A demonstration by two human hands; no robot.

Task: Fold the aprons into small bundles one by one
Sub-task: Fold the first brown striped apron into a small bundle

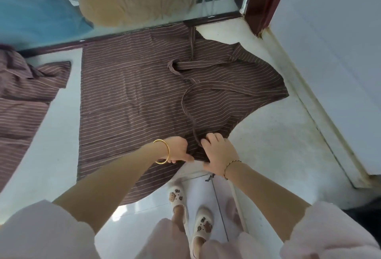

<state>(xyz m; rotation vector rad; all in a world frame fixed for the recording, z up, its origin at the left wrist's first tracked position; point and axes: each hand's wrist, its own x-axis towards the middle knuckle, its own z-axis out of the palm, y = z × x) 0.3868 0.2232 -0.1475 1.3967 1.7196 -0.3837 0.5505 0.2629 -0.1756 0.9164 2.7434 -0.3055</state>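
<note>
A brown apron (132,93) with thin pale stripes lies spread flat on a white counter (274,135). Its straps (191,66) lie looped across its upper right part, and one strap runs down to the near edge. My left hand (178,149) pinches the apron's near edge at the counter's front. Right beside it, my right hand (218,153) grips the same edge where the strap ends. Part of the apron hangs over the counter's front edge below my left forearm.
More brown striped aprons (26,93) lie heaped at the left of the counter. A window (123,0) with a dark red frame (261,0) runs along the back. A white wall (340,62) closes the right side. Below, my feet stand on a tiled floor (144,223).
</note>
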